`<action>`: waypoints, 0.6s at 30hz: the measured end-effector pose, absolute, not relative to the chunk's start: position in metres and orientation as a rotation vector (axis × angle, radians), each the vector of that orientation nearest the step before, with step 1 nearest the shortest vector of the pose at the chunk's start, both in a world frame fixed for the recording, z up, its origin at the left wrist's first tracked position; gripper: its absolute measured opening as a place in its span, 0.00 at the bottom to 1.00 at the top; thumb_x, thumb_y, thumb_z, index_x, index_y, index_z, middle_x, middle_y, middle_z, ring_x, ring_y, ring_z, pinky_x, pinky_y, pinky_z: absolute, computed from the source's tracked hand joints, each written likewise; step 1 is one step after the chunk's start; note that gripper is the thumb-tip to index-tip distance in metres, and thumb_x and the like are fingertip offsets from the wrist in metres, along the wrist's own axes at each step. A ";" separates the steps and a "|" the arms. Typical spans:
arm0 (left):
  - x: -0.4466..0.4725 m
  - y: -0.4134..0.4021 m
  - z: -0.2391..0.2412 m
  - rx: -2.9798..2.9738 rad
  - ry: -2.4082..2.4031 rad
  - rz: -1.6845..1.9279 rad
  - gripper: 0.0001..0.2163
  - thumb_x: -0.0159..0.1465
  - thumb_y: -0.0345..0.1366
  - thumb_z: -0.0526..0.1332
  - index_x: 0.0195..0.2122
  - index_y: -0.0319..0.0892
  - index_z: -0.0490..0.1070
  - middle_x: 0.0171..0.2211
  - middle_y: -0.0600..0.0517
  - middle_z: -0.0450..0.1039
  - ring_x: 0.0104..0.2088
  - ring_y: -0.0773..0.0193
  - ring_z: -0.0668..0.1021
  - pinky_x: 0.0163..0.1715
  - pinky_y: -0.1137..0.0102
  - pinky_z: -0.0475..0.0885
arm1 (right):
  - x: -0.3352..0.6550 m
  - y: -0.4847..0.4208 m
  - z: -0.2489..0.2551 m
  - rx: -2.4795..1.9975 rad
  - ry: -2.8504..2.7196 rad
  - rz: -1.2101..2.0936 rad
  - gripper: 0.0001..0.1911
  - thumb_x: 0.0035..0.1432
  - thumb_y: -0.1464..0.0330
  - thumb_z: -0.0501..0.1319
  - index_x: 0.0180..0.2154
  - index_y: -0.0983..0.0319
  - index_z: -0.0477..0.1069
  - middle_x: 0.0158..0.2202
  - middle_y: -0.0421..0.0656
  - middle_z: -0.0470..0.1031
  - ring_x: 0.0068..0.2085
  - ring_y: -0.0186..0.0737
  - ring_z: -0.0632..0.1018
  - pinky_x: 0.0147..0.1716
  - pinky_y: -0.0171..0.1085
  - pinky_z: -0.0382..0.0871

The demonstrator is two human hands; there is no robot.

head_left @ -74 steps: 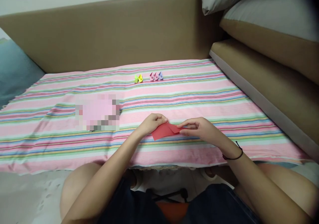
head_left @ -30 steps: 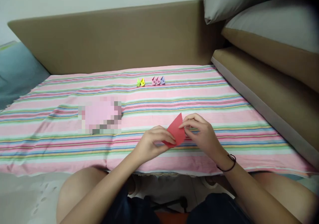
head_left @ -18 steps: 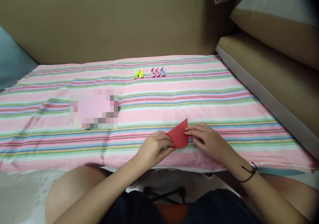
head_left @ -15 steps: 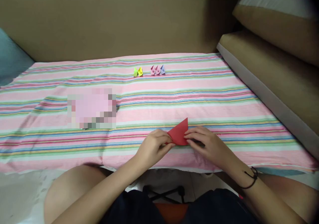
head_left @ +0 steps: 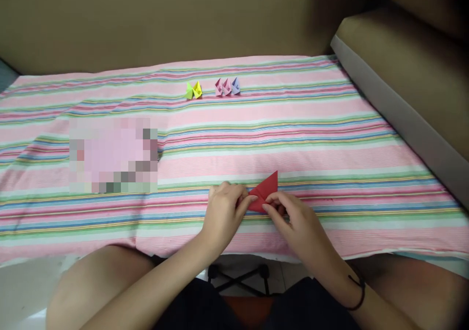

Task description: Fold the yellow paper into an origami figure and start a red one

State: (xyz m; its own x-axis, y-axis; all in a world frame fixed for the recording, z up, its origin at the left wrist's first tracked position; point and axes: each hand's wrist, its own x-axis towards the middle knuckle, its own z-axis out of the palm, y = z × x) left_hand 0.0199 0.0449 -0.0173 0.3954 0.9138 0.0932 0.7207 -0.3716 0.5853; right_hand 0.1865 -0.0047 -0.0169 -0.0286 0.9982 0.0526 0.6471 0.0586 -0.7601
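A folded sheet of red paper (head_left: 269,183) lies between my hands near the front edge of the striped cloth, one pointed corner aimed away from me. My left hand (head_left: 227,210) pinches its left side, with the thumb on top. At the lower right edge, my right hand (head_left: 293,217) grips the paper between thumb and fingers. A crease crosses the red surface between the two thumbs. My fingertips hide parts of the lower edge.
Small folded paper pieces stand farther back: a green one (head_left: 189,91), a yellow one (head_left: 197,90), two pink ones (head_left: 223,87) and a lilac one (head_left: 236,86). A blurred-out pinkish object (head_left: 113,155) lies left on the striped cloth (head_left: 190,164). Brown cushions (head_left: 406,71) border the right side.
My right hand has moved left along the red paper's lower edge, and its right part now looks folded over. The view has tilted down slightly.
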 end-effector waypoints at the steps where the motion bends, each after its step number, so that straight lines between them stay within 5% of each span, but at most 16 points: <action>1: 0.020 0.045 -0.018 2.210 1.404 0.553 0.13 0.66 0.42 0.56 0.26 0.42 0.66 0.23 0.55 0.68 0.30 0.62 0.69 0.33 0.66 0.56 | 0.185 -0.004 -0.017 -1.669 -1.730 0.741 0.05 0.63 0.68 0.55 0.34 0.60 0.66 0.32 0.42 0.73 0.33 0.40 0.73 0.33 0.38 0.65; 5: 0.020 0.043 -0.016 2.277 1.432 0.560 0.09 0.66 0.41 0.55 0.33 0.42 0.68 0.26 0.53 0.70 0.31 0.61 0.71 0.33 0.65 0.59 | 0.182 -0.004 -0.018 -1.746 -1.729 0.683 0.06 0.63 0.69 0.54 0.32 0.59 0.65 0.31 0.42 0.73 0.33 0.41 0.73 0.32 0.38 0.64; 11: 0.017 0.022 -0.012 2.791 1.156 0.734 0.10 0.64 0.31 0.57 0.46 0.40 0.70 0.46 0.45 0.76 0.45 0.55 0.74 0.42 0.61 0.66 | 0.178 -0.004 -0.018 -1.792 -1.716 0.656 0.05 0.62 0.70 0.54 0.32 0.59 0.65 0.30 0.42 0.73 0.32 0.41 0.74 0.32 0.39 0.65; 18: 0.018 0.003 -0.021 2.947 1.060 0.577 0.18 0.63 0.27 0.56 0.54 0.30 0.67 0.55 0.41 0.71 0.55 0.49 0.72 0.51 0.58 0.70 | 0.185 -0.003 -0.017 -1.708 -1.773 0.472 0.09 0.63 0.71 0.54 0.44 0.59 0.68 0.39 0.46 0.73 0.39 0.43 0.75 0.37 0.42 0.70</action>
State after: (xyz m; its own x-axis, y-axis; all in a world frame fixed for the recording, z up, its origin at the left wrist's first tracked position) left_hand 0.0177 0.0031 -0.0213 0.7131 0.6078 0.3494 0.6234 -0.7777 0.0807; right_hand 0.1854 -0.0026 -0.0171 0.0330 0.9817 0.1877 0.7583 0.0977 -0.6445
